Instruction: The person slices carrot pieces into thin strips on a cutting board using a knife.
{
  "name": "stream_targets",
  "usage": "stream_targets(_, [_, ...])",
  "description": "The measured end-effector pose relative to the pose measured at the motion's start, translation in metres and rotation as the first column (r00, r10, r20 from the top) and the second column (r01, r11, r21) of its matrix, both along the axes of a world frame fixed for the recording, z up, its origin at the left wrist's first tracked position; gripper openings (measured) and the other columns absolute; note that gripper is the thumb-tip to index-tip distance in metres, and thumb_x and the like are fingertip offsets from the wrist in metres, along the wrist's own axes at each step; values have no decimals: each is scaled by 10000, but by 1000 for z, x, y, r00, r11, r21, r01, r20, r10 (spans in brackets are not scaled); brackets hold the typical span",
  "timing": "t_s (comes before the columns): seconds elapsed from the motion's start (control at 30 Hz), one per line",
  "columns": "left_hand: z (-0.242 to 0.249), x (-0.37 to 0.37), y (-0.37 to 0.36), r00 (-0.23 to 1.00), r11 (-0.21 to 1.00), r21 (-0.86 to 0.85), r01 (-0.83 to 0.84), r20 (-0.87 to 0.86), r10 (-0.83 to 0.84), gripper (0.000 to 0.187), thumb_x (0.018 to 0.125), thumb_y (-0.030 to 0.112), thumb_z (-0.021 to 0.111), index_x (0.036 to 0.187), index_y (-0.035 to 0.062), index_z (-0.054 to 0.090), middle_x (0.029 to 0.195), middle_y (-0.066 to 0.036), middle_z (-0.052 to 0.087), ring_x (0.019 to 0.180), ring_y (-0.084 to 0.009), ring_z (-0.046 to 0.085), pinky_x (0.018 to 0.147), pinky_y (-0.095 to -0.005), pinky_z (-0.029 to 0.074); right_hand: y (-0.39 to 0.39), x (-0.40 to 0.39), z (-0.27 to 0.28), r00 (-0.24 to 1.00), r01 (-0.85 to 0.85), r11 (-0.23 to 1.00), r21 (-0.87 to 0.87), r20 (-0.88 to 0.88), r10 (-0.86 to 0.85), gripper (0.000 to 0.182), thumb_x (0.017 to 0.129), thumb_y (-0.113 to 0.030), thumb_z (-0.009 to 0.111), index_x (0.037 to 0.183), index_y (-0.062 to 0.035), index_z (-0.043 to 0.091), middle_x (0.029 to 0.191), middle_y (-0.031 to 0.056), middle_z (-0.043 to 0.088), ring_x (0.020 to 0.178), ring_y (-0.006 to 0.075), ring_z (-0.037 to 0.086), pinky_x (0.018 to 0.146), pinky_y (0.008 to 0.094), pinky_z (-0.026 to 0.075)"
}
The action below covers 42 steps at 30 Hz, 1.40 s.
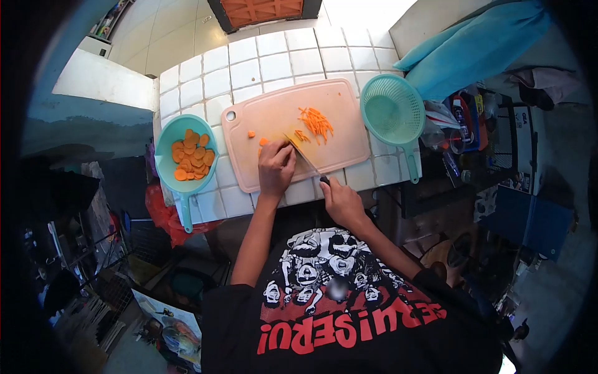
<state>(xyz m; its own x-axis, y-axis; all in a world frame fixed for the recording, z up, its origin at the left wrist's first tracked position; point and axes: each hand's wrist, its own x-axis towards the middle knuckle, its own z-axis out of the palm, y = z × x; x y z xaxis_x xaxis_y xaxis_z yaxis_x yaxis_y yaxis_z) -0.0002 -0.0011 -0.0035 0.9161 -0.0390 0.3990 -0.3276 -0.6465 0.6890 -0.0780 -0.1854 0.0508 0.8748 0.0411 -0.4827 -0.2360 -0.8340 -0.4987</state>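
My right hand (342,201) is wrapped around the black handle of a knife (305,157), whose blade slants up and left over the pink cutting board (249,174). Fingers curled, my left hand (276,167) presses on the board right beside the blade. An orange carrot piece (263,142) peeks out at its fingertips; the rest under the hand is hidden. A few cut strips (301,135) lie just right of the blade. Farther right is a pile of thin carrot strips (316,123). One small carrot bit (251,134) sits on the board's left part.
Left of the board stands a turquoise handled colander (162,163) holding several round carrot slices (194,156). A second turquoise colander (392,109) is at the right, its handle over the counter's front edge. White tiles (305,61) cover the counter. Blue cloth (476,50) hangs at the upper right.
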Motion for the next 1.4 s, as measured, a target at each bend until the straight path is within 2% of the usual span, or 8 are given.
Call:
stream_targets(0.23, [1,0,1,1000,1000,-9,3,-22,-3,114,821,9,751,933,-8,746,1004,-110,704,957,-296,661,873,-396,523,-5,-4,-5,994,108,992,70,-10,-108,417,1078,-408,438,991,-22,569,812,310,677,813,541,653,750,633,499])
stream_targets(0.3, [0,0,1,1000,1000,5,11,-6,-11,118,818,4,752,935,-11,747,1016,-109,711,967,-292,667,878,-392,525,-4,-6,-5,999,33,997,72,-9,-33,422,1080,-413,432,1004,-21,569,817,312,676,822,541,652,752,634,500])
stream_targets(0.63, [-1,0,1,1000,1000,-17,13,-7,-13,129,808,2,743,935,-21,734,1027,-118,698,985,-299,659,892,-392,530,1,5,1,998,13,999,39,-58,-11,438,1078,-426,427,1010,-19,572,820,310,680,825,538,664,765,638,513])
stream_targets(0.7, [1,-1,1,1000,1000,3,10,-8,-10,131,808,3,746,936,-22,735,1022,-117,701,983,-298,662,895,-392,531,4,11,1,1000,-1,1000,29,-19,1,438,1079,-423,424,1008,-17,573,819,303,684,819,529,671,761,631,520])
stream_targets(0.9, [0,-1,1,1000,1000,-17,-1,-5,1,134,804,3,747,936,-16,737,1015,-115,700,972,-302,664,885,-396,532,-4,-4,3,998,33,999,27,-62,-31,430,1078,-425,426,1041,-27,586,816,302,684,816,527,669,758,624,520])
stream_targets(1.03, [4,-1,0,999,1000,-15,-26,-40,25,122,804,6,758,924,-14,748,1022,-116,715,980,-294,668,891,-392,535,-3,1,-1,996,84,995,49,-25,-83,428,1076,-419,436,996,-25,582,802,315,674,805,538,660,739,628,514])
stream_targets(1.13, [0,-1,1,1000,1000,-8,-8,-25,8,110,804,4,756,912,-15,743,1020,-117,714,983,-294,669,891,-392,536,-1,-2,-3,999,45,993,107,-23,-43,434,1074,-419,441,995,-17,584,801,318,672,805,541,658,741,632,513])
stream_targets(1.4, [-1,-1,2,1000,1000,-19,5,-18,-6,113,796,3,749,905,-16,727,1024,-114,699,978,-301,663,881,-399,535,2,6,1,998,8,998,67,-55,-4,424,1073,-411,439,1034,-16,588,810,318,677,816,533,664,764,630,514])
